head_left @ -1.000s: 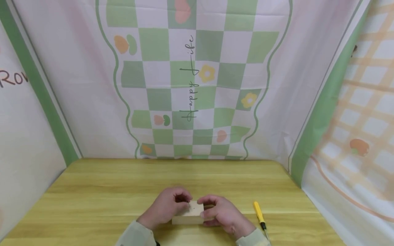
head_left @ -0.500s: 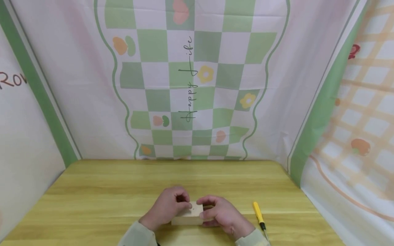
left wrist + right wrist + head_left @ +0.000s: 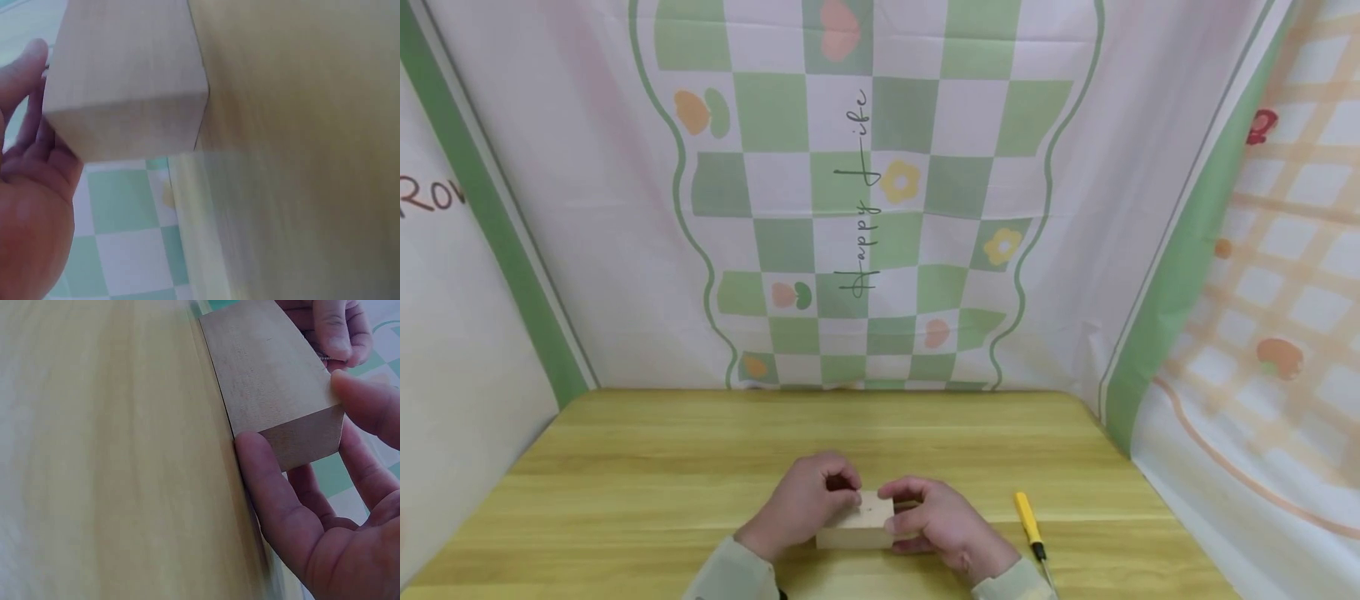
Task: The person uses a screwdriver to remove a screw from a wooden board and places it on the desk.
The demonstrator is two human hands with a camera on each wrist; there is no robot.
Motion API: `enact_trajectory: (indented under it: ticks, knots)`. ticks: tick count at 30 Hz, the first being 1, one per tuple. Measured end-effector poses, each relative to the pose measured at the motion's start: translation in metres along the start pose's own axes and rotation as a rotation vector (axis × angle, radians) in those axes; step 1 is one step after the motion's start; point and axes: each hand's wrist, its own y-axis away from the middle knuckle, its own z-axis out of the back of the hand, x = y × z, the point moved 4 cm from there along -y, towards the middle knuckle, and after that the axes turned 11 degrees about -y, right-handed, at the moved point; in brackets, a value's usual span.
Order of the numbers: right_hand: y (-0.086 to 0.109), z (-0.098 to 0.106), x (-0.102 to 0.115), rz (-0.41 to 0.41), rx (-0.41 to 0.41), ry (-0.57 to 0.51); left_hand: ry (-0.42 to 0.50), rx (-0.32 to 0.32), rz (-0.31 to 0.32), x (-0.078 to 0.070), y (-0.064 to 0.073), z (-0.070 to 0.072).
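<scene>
A pale rectangular wooden block (image 3: pixel 855 537) lies on the table near its front in the head view. My right hand (image 3: pixel 947 525) grips the block's right end, thumb on the near side and fingers round the far side. At the block's upper face, my left hand (image 3: pixel 808 508) has thumb and index finger pinched together. A thin threaded metal screw (image 3: pixel 324 358) shows at those fingertips in the right wrist view, mostly covered by the fingers. One small dark hole shows on the block's top between the hands.
A screwdriver (image 3: pixel 1028 518) with a yellow and black handle lies right of my right hand, its shaft pointing toward me. The wood-grain table (image 3: pixel 700 450) ends at a checked curtain (image 3: pixel 842 233) behind.
My left thumb and index finger have shifted slightly at the block's top, the thumb reaching forward and then drawing back. My right hand keeps its grip, and the block stays in place.
</scene>
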Motion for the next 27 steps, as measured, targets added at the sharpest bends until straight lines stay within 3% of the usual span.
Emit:
enact_trajectory:
  ticks: [5, 12, 16, 19, 22, 27]
  knots:
    - [0.000, 0.000, 0.000, -0.009, -0.005, -0.003, -0.009, 0.053, 0.012, 0.004, -0.001, 0.001]
    - [0.001, -0.001, 0.001, -0.003, -0.005, -0.015, 0.010, 0.030, 0.034, 0.006, -0.002, 0.000]
    - [0.000, -0.002, 0.002, 0.000, -0.004, -0.018, 0.085, 0.012, 0.099, 0.008, -0.001, 0.002]
    - [0.000, -0.002, 0.002, 0.003, 0.000, -0.016, 0.213, 0.005, 0.177, 0.011, -0.001, 0.004]
    - [0.000, -0.002, 0.002, 0.005, -0.001, -0.014, 0.403, 0.004, 0.260, 0.014, 0.000, 0.009]
    - [0.000, -0.001, 0.001, 0.013, -0.013, -0.011, 0.682, 0.010, 0.341, 0.020, 0.007, 0.022]
